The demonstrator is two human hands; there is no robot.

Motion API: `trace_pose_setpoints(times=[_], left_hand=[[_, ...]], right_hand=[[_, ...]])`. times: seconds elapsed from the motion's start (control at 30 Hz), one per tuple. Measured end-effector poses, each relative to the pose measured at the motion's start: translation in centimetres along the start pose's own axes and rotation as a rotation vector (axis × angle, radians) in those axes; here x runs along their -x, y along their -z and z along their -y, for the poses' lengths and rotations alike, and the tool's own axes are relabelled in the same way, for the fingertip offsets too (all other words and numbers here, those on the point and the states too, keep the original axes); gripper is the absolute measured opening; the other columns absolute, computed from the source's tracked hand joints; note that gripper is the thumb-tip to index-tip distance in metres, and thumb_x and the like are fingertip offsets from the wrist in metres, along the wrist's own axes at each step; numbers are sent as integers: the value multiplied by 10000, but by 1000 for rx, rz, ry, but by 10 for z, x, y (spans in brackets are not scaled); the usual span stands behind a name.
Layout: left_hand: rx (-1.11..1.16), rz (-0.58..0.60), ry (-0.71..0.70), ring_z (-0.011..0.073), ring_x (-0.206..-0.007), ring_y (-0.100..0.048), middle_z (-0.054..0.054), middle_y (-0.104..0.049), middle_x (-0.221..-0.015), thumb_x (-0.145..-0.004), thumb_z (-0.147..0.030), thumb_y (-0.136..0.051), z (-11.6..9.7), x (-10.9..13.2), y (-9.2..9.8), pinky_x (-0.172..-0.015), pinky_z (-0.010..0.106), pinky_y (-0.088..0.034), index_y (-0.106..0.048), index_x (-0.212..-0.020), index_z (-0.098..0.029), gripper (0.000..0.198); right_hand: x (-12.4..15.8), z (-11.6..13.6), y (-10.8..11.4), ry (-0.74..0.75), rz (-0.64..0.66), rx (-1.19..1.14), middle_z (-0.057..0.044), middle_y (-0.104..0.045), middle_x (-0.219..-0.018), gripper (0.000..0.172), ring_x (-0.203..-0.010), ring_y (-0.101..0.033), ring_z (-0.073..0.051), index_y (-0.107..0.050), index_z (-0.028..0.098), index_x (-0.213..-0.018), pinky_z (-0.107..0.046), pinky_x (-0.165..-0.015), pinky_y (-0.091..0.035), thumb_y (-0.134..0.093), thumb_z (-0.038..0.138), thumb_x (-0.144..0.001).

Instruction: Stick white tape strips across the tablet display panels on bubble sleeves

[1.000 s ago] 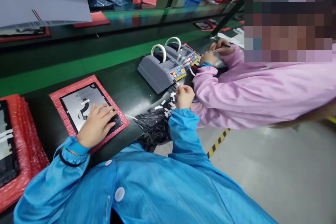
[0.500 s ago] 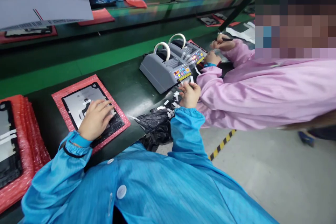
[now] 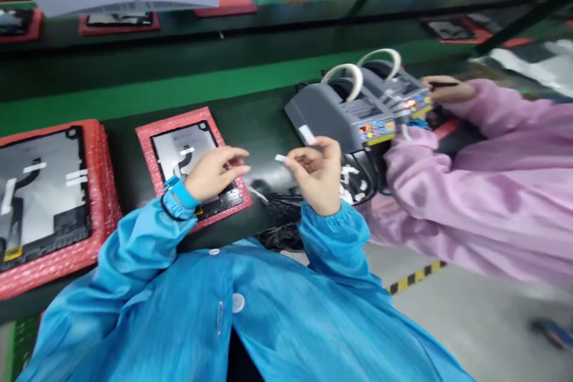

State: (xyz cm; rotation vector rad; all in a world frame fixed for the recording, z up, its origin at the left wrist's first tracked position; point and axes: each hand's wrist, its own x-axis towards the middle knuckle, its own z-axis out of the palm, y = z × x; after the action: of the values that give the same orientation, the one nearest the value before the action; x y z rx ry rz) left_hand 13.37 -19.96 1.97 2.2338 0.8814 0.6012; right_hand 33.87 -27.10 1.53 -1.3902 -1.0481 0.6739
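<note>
My right hand (image 3: 317, 178) is raised left of the tape dispenser (image 3: 342, 116). Its thumb and a finger pinch a short white tape strip (image 3: 281, 158), and a second white tape piece (image 3: 307, 135) clings to another fingertip. My left hand (image 3: 217, 173) is open, thumb and fingers apart and pointing right, with nothing in it. It hovers over the right part of a flat display panel (image 3: 168, 146), silver with a black frame, and hides some of it. Under the panel lies a red bubble-wrap sheet (image 3: 147, 142). A white tape piece sits across the panel's dark cable.
At left, a similar panel (image 3: 40, 191) rests on a stack of red bubble wrap (image 3: 107, 179). A second tape dispenser (image 3: 398, 86) adjoins the first. Beside it reaches a co-worker's pink sleeve (image 3: 483, 173). Black plastic (image 3: 284, 237) hangs at the bench edge.
My right hand has come left from the dispenser with the white tape pieces. My left hand has lifted and turned its fingers to the right. The view has swung left.
</note>
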Motion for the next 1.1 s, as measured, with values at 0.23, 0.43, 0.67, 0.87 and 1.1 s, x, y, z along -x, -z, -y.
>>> trace_pose_setpoints(times=[0.23,0.43,0.67,0.87,1.1], left_hand=[[53,-133,200,111,-630,-520,-9,-582,-661,-815,-255,-549,10,4,7,-622,232,-419,-555,-689,-155,161],[154,-156,335,104,-594,-499,-39,-537,-595,-791,-210,-551,16,7,12,-603,225,-400,-535,-662,-162,138],[85,-129,466,124,-642,-538,-9,-595,-666,-803,-226,-565,22,3,7,-656,252,-431,-577,-702,-150,127],[-335,-12,576,264,-945,-571,102,-646,-871,-830,-233,-524,20,0,-5,-837,395,-451,-644,-754,-144,167],[-428,87,589,291,-1038,-533,121,-632,-966,-856,-263,-481,17,-3,-7,-871,421,-446,-677,-846,-150,226]], right_hand=[[-17,0,-67,-113,483,-97,43,-574,-743,539,-657,-604,-123,-339,249,-941,-252,-596,-466,-746,409,-626],[-32,-12,-73,-103,528,-44,49,-571,-726,527,-646,-591,-120,-328,253,-922,-267,-601,-471,-736,439,-645],[-34,-26,-82,-155,552,-93,72,-551,-677,505,-594,-569,-103,-313,253,-924,-274,-619,-474,-719,371,-650],[-38,-44,-88,-293,607,-17,86,-553,-641,504,-558,-564,-101,-277,248,-895,-270,-607,-462,-690,277,-608],[-41,-42,-91,-350,612,96,93,-549,-593,438,-527,-541,-98,-270,240,-875,-262,-579,-435,-608,178,-604]])
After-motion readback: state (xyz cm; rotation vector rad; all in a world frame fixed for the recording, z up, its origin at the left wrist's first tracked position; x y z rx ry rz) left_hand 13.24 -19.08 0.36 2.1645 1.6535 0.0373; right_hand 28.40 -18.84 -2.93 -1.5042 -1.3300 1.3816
